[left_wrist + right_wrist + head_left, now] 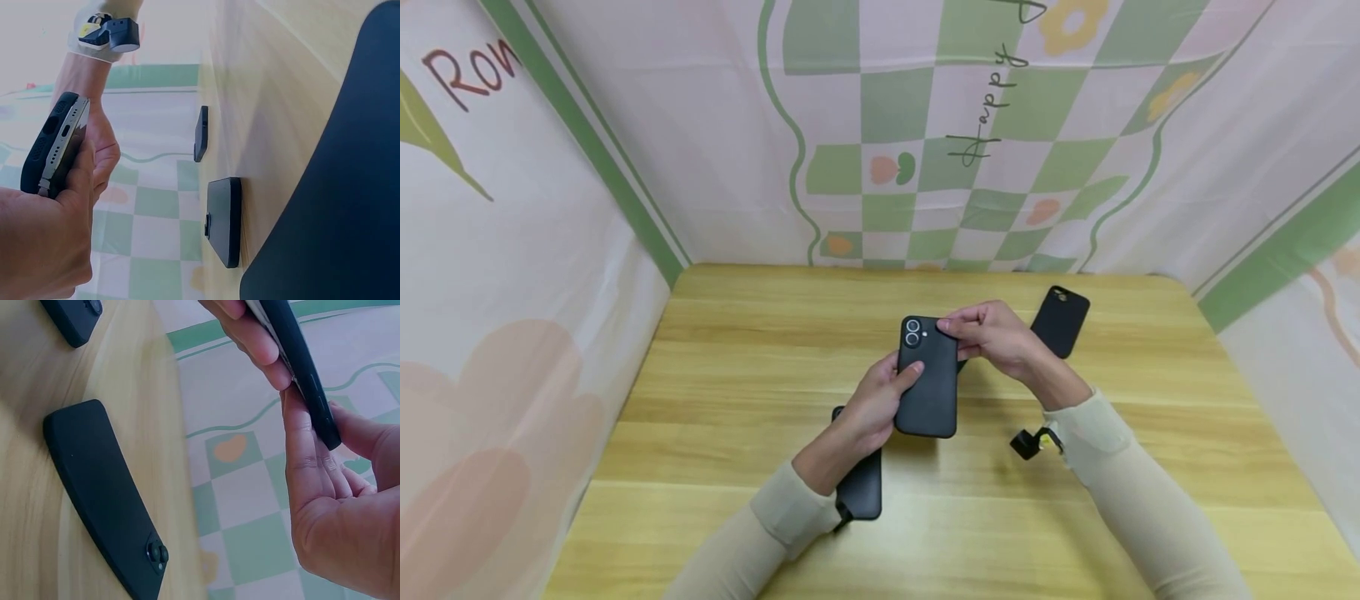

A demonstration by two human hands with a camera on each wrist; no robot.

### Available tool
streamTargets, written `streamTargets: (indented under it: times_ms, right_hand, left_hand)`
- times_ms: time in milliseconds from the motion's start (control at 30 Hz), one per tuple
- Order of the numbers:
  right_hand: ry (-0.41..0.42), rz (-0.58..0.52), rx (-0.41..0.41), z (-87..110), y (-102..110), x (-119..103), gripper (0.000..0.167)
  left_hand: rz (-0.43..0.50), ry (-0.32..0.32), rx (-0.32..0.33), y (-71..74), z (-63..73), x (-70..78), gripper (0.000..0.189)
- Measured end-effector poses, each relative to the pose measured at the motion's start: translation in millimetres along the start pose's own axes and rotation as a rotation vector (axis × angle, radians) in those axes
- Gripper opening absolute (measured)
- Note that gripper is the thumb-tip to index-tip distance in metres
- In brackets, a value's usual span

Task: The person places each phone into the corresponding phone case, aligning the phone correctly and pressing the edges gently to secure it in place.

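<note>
A phone in a black case (927,383) is held above the table, its back and two ringed lenses facing up in the head view. My left hand (880,400) grips its left edge, with the thumb lying across the back. My right hand (992,337) pinches the upper right corner between thumb and fingers. In the left wrist view, the phone's bottom edge (62,147) shows a port and speaker holes inside the dark case. Under my left wrist lies a second black phone-shaped piece (861,483), partly hidden by the arm.
On the wooden table (737,350), a black phone-shaped piece (1062,322) with a camera area lies beyond my right wrist. Another, with raised lenses, appears as a black slab (103,500) in the right wrist view. A patterned cloth (895,108) hangs along the table's back edge.
</note>
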State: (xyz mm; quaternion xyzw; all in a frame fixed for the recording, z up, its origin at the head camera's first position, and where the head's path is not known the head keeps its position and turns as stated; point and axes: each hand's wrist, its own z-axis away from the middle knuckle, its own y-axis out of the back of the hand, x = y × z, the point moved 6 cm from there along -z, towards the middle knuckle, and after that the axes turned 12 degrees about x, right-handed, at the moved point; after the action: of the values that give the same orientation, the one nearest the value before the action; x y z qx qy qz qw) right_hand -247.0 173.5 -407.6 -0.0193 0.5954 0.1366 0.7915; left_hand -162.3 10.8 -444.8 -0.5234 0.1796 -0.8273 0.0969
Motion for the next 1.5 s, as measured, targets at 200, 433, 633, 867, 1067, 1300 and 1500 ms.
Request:
streamTargets:
  times_ms: [200,433,633,867,1067,1300,1500]
  right_hand:
    - [-0.001,-0.020,-0.012,-0.3,-0.2,3.7,0.020]
    - [-0.017,-0.038,-0.021,-0.4,-2.2,7.7,0.021]
    - [-0.018,-0.034,-0.023,-0.2,-2.7,10.0,0.021]
    - [-0.019,-0.046,-0.014,-0.7,-3.0,11.8,0.019]
    - [-0.026,-0.070,-0.019,-0.9,-4.0,13.5,0.016]
    - [-0.031,-0.080,-0.026,1.0,-4.5,14.9,0.017]
    - [-0.031,-0.082,-0.032,2.3,-5.1,15.9,0.017]
  left_hand:
    - [-0.001,0.001,-0.010,0.3,0.5,-0.1,0.043]
    - [-0.004,0.006,-0.013,1.9,1.4,-1.2,0.043]
    - [-0.009,0.011,-0.014,2.2,2.1,-1.9,0.045]
    - [-0.018,0.020,-0.019,2.0,2.1,-1.7,0.047]
    - [-0.020,0.021,-0.011,2.8,1.4,-2.3,0.047]
    - [-0.025,0.028,-0.012,3.5,1.4,-4.6,0.046]
    - [-0.021,0.030,-0.012,3.5,2.8,-5.8,0.046]
